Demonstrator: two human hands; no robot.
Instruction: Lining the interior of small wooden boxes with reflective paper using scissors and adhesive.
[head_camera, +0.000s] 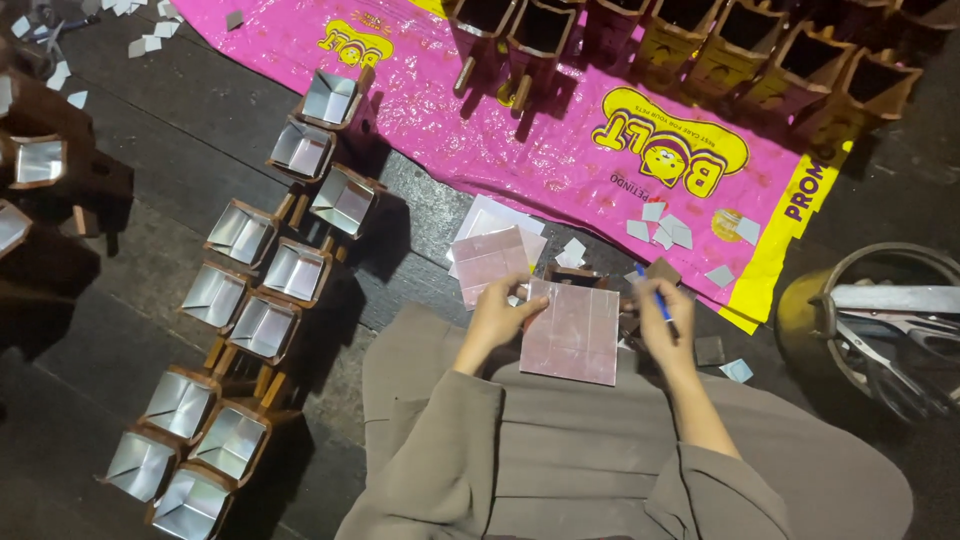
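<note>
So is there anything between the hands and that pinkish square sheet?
Nothing visible. The left hand already grips the pinkish square sheet at its left edge, and the right hand, holding a blue pen, sits at its right edge.

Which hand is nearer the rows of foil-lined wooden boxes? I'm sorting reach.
Left. The left hand grips the square sheet beside the boxes; the right hand, holding a blue pen, is farther away.

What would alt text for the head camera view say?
A seated person's left hand steadies a square silvery sheet on their lap while the right hand holds a blue pen. Rows of foil-lined wooden boxes sit left, a pink plastic sheet ahead.
</note>
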